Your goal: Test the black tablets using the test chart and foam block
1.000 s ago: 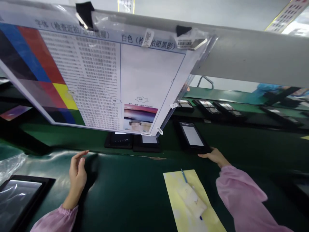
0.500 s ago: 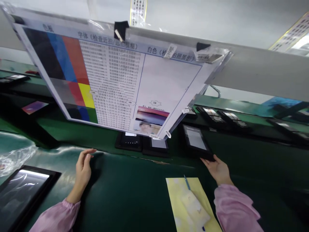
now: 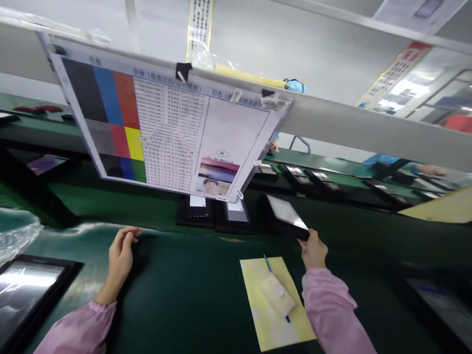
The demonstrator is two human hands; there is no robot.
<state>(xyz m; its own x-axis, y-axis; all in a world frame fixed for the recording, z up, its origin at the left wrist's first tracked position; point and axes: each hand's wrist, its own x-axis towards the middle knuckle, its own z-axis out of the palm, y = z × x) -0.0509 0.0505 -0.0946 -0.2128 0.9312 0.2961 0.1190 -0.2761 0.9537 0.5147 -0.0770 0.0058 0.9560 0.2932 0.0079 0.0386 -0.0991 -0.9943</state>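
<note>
My right hand (image 3: 315, 250) grips the near corner of a black tablet (image 3: 285, 212) with a lit white screen. The tablet is tilted, its near end raised off the green surface. My left hand (image 3: 121, 253) rests on the green bench mat (image 3: 177, 295) with loosely bent fingers and holds nothing. Two more tablets, one with a dark screen (image 3: 197, 212) and one with a grey screen (image 3: 236, 212), lie side by side under the hanging test chart (image 3: 165, 128). A large tablet (image 3: 33, 290) lies to the left of my left hand.
Near my right forearm a yellow sheet (image 3: 258, 319) carries a pale packet (image 3: 278, 295) and a blue pen (image 3: 267, 264). A dark post (image 3: 40, 191) stands at left. Several devices line the belt (image 3: 350, 196) behind. Co-workers' hands show at the far side.
My right hand has lifted and tilted the tablet's near end, now gripping its corner more firmly. The view has shifted to the right. My left hand stays in much the same pose.
</note>
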